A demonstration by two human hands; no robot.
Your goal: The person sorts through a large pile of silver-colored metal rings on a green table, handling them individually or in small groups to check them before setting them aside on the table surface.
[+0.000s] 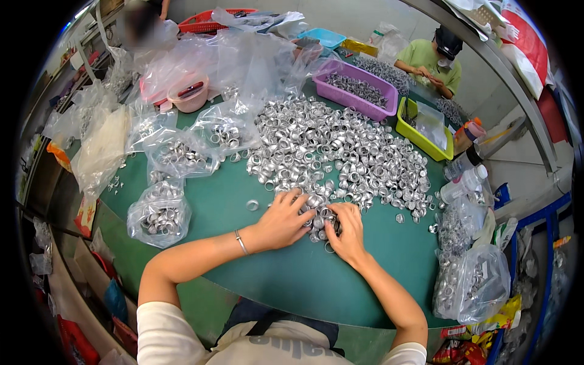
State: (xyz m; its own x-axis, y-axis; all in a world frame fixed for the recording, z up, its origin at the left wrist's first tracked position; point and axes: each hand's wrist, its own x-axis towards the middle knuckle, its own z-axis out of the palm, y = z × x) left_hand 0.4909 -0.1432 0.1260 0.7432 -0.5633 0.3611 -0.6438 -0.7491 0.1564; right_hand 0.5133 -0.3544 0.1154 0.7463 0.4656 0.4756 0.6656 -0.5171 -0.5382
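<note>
A broad heap of silver metal rings (298, 131) spreads over the green table. At its near edge, my left hand (283, 220) curves its fingers over a small cluster of metal rings (317, 222). My right hand (348, 236) cups the same cluster from the right, thumb and fingers against it. The cluster is enclosed between both hands; some of the rings are hidden under my fingers. One loose ring (252, 205) lies apart, to the left of my left hand.
Clear bags of rings (159, 216) lie at the left, and more bags (480, 280) at the right edge. Beyond the heap stand a purple bin (392, 111), a lime-green tray (449, 149) and a pink bowl (190, 103). A co-worker (429, 64) sits across the table.
</note>
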